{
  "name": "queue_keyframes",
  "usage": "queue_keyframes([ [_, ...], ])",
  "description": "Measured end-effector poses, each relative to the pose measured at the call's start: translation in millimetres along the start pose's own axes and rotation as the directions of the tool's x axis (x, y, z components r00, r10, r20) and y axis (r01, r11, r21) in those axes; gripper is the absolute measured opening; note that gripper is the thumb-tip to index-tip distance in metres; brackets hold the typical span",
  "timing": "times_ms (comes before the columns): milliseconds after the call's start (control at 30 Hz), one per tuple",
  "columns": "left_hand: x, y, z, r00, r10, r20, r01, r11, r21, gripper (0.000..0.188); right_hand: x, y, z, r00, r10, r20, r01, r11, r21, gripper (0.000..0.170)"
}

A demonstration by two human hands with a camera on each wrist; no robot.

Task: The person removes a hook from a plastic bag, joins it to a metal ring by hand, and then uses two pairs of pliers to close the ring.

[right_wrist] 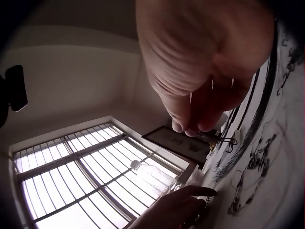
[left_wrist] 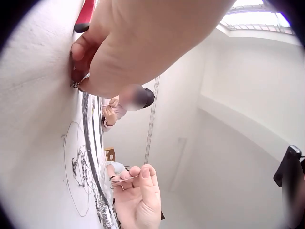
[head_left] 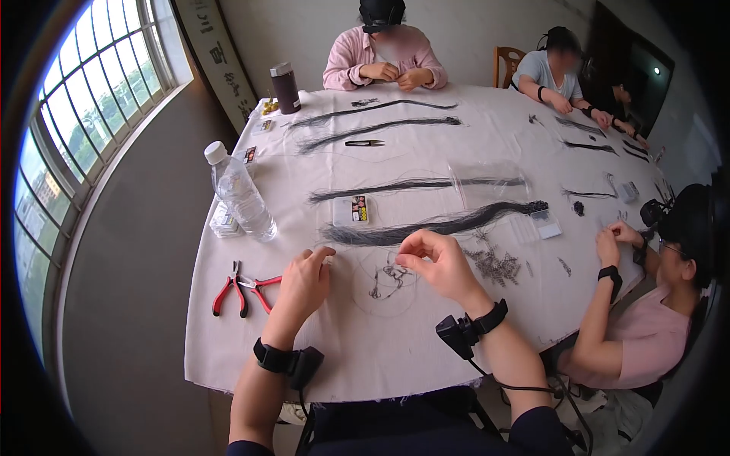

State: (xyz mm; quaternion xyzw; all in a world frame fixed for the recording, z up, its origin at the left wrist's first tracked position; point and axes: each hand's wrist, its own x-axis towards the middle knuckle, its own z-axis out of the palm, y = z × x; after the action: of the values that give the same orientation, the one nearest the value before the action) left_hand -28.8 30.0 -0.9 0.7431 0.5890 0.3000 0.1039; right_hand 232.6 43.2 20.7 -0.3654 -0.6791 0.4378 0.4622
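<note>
Head view plus wrists: right hand (head_left: 439, 262) pinches a thin ringed wire piece (right_wrist: 230, 144); left hand (head_left: 304, 283) pinches a small shiny metal bit (left_wrist: 75, 85) down at the table (head_left: 342, 342), too small to identify. Dark tangled line (head_left: 395, 270) lies between the hands, red-handled pliers (head_left: 222, 295) left of the left hand, dark strand bundle (head_left: 380, 234) just beyond both.

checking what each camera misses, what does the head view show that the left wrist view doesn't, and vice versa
Only the head view: water bottle, thermos and snips. Only the left wrist view, discernibly: a thin wire in the right hand and a small metal piece by the left hand's fingertips. Both: right hand, left hand, tangled wire and dark strands.
</note>
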Motion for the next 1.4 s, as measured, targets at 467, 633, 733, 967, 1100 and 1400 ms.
queue_keyframes([
  [467,-1,18,-19,0.993,0.089,0.073,-0.055,0.926,-0.374,0.012,-8,-24,15,0.996,0.09,0.022,-0.088,0.994,-0.072,0.025],
  [633,-10,27,-1,0.993,0.111,0.039,-0.055,0.733,-0.678,0.014,-13,-27,27,1.0,0.026,0.014,-0.025,0.997,-0.073,0.031],
  [733,-12,33,-2,0.989,0.122,0.088,-0.03,0.731,-0.681,0.014,-13,-28,29,0.999,0.025,0.024,-0.023,0.997,-0.079,0.032],
  [967,-15,38,-1,0.988,0.147,0.055,-0.069,0.722,-0.688,0.015,-13,-29,31,0.998,0.057,0.016,-0.056,0.997,-0.06,0.032],
  [1100,-16,38,-2,0.987,0.147,0.062,-0.066,0.729,-0.682,0.014,-13,-28,31,0.999,0.049,0.011,-0.048,0.996,-0.077,0.031],
  [1400,-18,49,-13,0.981,0.194,0.021,-0.155,0.841,-0.519,0.01,-14,-25,30,0.998,0.045,0.032,-0.042,0.996,-0.079,0.019],
])
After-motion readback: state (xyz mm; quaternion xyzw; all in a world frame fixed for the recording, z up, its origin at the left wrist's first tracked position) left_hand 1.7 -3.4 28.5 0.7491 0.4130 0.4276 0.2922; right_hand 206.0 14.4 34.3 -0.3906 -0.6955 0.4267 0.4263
